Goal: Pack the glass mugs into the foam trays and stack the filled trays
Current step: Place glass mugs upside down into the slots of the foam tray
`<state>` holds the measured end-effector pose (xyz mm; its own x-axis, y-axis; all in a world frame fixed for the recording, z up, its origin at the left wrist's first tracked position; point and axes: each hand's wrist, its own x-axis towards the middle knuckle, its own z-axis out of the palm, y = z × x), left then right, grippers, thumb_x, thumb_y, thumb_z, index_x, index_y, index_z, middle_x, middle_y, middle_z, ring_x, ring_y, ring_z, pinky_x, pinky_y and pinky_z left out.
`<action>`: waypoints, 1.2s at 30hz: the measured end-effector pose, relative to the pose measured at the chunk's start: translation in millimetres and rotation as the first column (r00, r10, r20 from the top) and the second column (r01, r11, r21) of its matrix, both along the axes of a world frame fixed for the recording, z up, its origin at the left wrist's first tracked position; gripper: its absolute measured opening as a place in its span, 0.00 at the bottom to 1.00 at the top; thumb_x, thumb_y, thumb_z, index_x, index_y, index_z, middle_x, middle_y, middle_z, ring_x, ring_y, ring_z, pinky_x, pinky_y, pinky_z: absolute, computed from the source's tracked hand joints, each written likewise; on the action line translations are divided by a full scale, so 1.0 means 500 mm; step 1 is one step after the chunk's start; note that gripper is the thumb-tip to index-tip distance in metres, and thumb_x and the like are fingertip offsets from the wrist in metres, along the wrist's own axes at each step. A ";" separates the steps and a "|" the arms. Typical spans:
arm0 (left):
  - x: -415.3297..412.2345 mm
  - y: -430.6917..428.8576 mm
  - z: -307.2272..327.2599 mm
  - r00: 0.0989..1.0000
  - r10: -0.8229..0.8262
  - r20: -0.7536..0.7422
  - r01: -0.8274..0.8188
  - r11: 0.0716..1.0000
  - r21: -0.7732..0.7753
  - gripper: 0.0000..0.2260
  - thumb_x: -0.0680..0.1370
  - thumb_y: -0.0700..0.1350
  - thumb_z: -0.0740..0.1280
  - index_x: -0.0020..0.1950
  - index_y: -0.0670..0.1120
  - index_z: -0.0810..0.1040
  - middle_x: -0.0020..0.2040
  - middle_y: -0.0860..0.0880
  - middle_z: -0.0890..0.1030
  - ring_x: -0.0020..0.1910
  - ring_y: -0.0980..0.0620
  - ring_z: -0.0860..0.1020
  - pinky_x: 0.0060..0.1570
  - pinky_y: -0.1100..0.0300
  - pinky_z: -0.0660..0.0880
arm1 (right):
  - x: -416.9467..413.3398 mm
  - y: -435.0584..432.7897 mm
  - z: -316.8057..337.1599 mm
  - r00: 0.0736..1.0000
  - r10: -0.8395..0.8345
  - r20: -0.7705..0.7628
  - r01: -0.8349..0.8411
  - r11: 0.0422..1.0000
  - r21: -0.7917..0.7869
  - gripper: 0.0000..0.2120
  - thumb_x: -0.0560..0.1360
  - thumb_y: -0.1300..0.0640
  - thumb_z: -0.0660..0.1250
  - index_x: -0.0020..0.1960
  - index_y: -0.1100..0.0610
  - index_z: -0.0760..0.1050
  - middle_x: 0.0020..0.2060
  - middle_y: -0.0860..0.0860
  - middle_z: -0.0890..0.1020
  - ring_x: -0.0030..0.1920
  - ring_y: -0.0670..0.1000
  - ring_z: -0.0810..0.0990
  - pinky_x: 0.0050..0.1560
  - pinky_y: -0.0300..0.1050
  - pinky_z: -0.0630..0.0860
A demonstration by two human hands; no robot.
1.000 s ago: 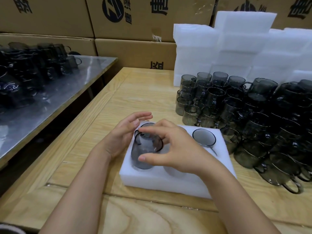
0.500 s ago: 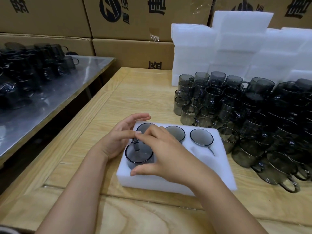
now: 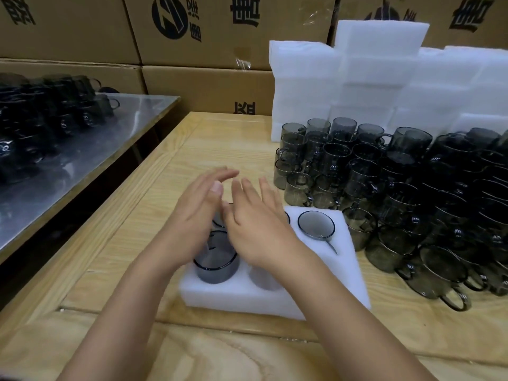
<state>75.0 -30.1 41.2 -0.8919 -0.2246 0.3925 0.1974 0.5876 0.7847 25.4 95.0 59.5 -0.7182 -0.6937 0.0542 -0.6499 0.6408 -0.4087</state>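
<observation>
A white foam tray [image 3: 349, 276] lies on the wooden table in front of me. A grey glass mug [image 3: 215, 266] stands in its near left hole, its rim sticking up above the foam. Another mug [image 3: 316, 225] sits sunk in the far right hole. The near middle hole [image 3: 262, 279] holds nothing. My left hand [image 3: 192, 224] and my right hand [image 3: 257, 226] hover over the tray with straight fingers, holding nothing. They hide the far left and far middle holes. A crowd of loose grey mugs [image 3: 384, 188] stands to the right.
White foam trays [image 3: 357, 78] are stacked at the back right. Cardboard boxes [image 3: 209, 86] form a wall behind. A metal table [image 3: 82, 149] on the left carries more dark mugs [image 3: 41, 119]. A gap separates the two tables.
My right hand has let go of the near left mug, which now stands in its hole. Both hands have lifted and opened, fingers stretched forward above the tray.
</observation>
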 end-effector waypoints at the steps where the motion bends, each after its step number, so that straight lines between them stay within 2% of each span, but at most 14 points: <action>1: 0.000 0.010 -0.005 0.996 0.043 0.084 -0.032 0.991 -0.132 0.20 0.80 0.57 0.46 0.67 0.57 0.70 0.67 0.62 0.70 0.71 0.62 0.63 0.71 0.61 0.58 | 0.000 -0.006 -0.011 1.000 0.004 -0.026 -0.002 0.998 0.068 0.26 0.82 0.51 0.45 0.77 0.56 0.43 0.77 0.52 0.45 0.75 0.56 0.34 0.73 0.57 0.35; 3: 0.001 0.023 -0.013 0.965 0.166 0.201 -0.093 0.939 -0.330 0.25 0.80 0.60 0.41 0.70 0.56 0.68 0.69 0.58 0.69 0.72 0.57 0.63 0.71 0.49 0.58 | 0.003 -0.013 -0.033 0.995 0.007 -0.099 0.010 0.985 0.174 0.28 0.81 0.53 0.47 0.77 0.56 0.41 0.77 0.53 0.43 0.74 0.58 0.32 0.71 0.61 0.31; 5: 0.005 0.026 -0.023 0.933 0.225 0.282 -0.114 0.926 -0.361 0.28 0.77 0.63 0.39 0.72 0.57 0.64 0.71 0.58 0.67 0.72 0.56 0.63 0.70 0.47 0.60 | 0.003 -0.013 -0.048 0.985 -0.012 -0.172 0.056 0.966 0.253 0.29 0.80 0.53 0.48 0.77 0.56 0.40 0.77 0.55 0.41 0.74 0.59 0.31 0.68 0.64 0.27; 9: 0.000 0.025 -0.027 0.856 0.263 0.444 -0.156 0.952 -0.263 0.38 0.67 0.72 0.38 0.75 0.61 0.56 0.75 0.55 0.61 0.73 0.51 0.61 0.70 0.46 0.60 | 0.001 -0.016 -0.057 0.981 -0.070 -0.182 0.121 0.950 0.287 0.29 0.79 0.51 0.47 0.77 0.54 0.39 0.76 0.57 0.42 0.75 0.61 0.35 0.65 0.67 0.25; 13: -0.016 0.019 -0.024 0.861 0.187 0.473 -0.136 0.981 -0.140 0.39 0.67 0.72 0.41 0.75 0.59 0.58 0.72 0.51 0.68 0.71 0.49 0.67 0.69 0.48 0.63 | -0.007 -0.021 -0.058 0.986 -0.071 -0.153 0.107 0.965 0.241 0.30 0.78 0.52 0.49 0.77 0.55 0.43 0.76 0.58 0.47 0.75 0.62 0.41 0.66 0.69 0.33; 16: -0.028 0.009 -0.026 0.876 0.161 0.455 -0.139 0.987 -0.082 0.33 0.73 0.69 0.46 0.74 0.57 0.61 0.70 0.50 0.71 0.69 0.50 0.69 0.66 0.53 0.65 | -0.017 -0.027 -0.060 0.985 -0.080 -0.155 0.111 0.974 0.199 0.28 0.79 0.52 0.49 0.76 0.56 0.46 0.74 0.58 0.53 0.74 0.63 0.46 0.67 0.69 0.35; 20: -0.051 -0.006 -0.032 0.885 0.121 0.449 -0.126 0.992 -0.019 0.24 0.79 0.64 0.50 0.72 0.57 0.65 0.68 0.51 0.74 0.66 0.51 0.71 0.66 0.52 0.66 | -0.035 -0.036 -0.056 0.985 -0.078 -0.155 0.100 0.985 0.139 0.24 0.79 0.52 0.48 0.74 0.57 0.53 0.69 0.57 0.63 0.70 0.61 0.56 0.69 0.68 0.41; 23: -0.066 -0.022 -0.032 0.895 0.012 0.446 -0.105 0.977 0.184 0.21 0.78 0.62 0.57 0.69 0.56 0.69 0.65 0.54 0.75 0.62 0.56 0.74 0.61 0.57 0.69 | -0.045 -0.039 -0.057 0.985 -0.084 -0.151 0.098 0.991 0.091 0.24 0.80 0.50 0.47 0.73 0.57 0.56 0.67 0.57 0.66 0.68 0.61 0.59 0.70 0.66 0.43; 26: -0.089 -0.036 -0.039 0.920 -0.148 0.363 -0.079 0.837 0.542 0.17 0.78 0.56 0.61 0.64 0.52 0.74 0.62 0.49 0.78 0.58 0.55 0.78 0.57 0.59 0.73 | -0.048 -0.040 -0.061 0.986 -0.090 -0.138 0.101 0.992 0.073 0.25 0.80 0.46 0.46 0.73 0.57 0.57 0.68 0.57 0.66 0.69 0.61 0.59 0.70 0.64 0.43; 29: -0.111 -0.041 -0.052 0.981 -0.104 0.164 -0.069 0.600 0.797 0.16 0.82 0.45 0.55 0.67 0.40 0.71 0.55 0.46 0.81 0.54 0.52 0.80 0.52 0.61 0.76 | -0.047 -0.031 -0.049 0.991 -0.085 -0.100 0.091 0.994 0.058 0.25 0.81 0.45 0.48 0.73 0.57 0.58 0.69 0.56 0.66 0.70 0.60 0.59 0.72 0.60 0.44; 31: -0.113 -0.044 -0.062 0.992 -0.057 0.111 -0.077 0.426 0.902 0.15 0.82 0.44 0.57 0.67 0.41 0.71 0.54 0.45 0.82 0.59 0.46 0.77 0.54 0.55 0.74 | -0.044 -0.013 -0.032 0.990 -0.068 -0.125 0.058 0.995 -0.080 0.21 0.81 0.49 0.52 0.70 0.58 0.65 0.67 0.55 0.69 0.69 0.58 0.62 0.72 0.53 0.52; 32: -0.111 -0.045 -0.067 0.992 -0.054 0.117 -0.088 0.376 0.923 0.16 0.81 0.45 0.59 0.67 0.42 0.72 0.55 0.45 0.82 0.59 0.44 0.76 0.56 0.52 0.74 | -0.040 0.003 -0.020 0.977 -0.084 -0.195 0.046 0.981 -0.191 0.19 0.80 0.52 0.55 0.67 0.59 0.69 0.64 0.55 0.72 0.66 0.57 0.66 0.68 0.51 0.57; 34: -0.106 -0.048 -0.074 0.989 -0.043 0.145 -0.117 0.392 0.912 0.18 0.80 0.47 0.61 0.69 0.42 0.71 0.56 0.45 0.82 0.59 0.42 0.77 0.58 0.47 0.73 | -0.041 0.051 0.010 0.854 -0.263 -0.449 0.050 0.901 -0.431 0.13 0.77 0.56 0.61 0.57 0.60 0.77 0.55 0.55 0.79 0.55 0.58 0.75 0.55 0.51 0.68; 36: -0.106 -0.048 -0.076 0.990 -0.011 0.144 -0.125 0.441 0.889 0.19 0.80 0.46 0.60 0.69 0.41 0.71 0.56 0.44 0.82 0.61 0.41 0.77 0.60 0.45 0.72 | -0.056 0.120 0.028 0.622 -0.504 -0.600 0.132 0.822 -0.554 0.11 0.74 0.56 0.64 0.52 0.59 0.79 0.47 0.54 0.81 0.46 0.58 0.77 0.44 0.50 0.69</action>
<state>21.9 -54.0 3.4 -0.8832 -0.4419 -0.1575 0.0649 -0.4476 0.8919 -2.8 154.8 73.5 -0.4959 -0.1942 0.8464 -0.6352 0.7457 -0.2010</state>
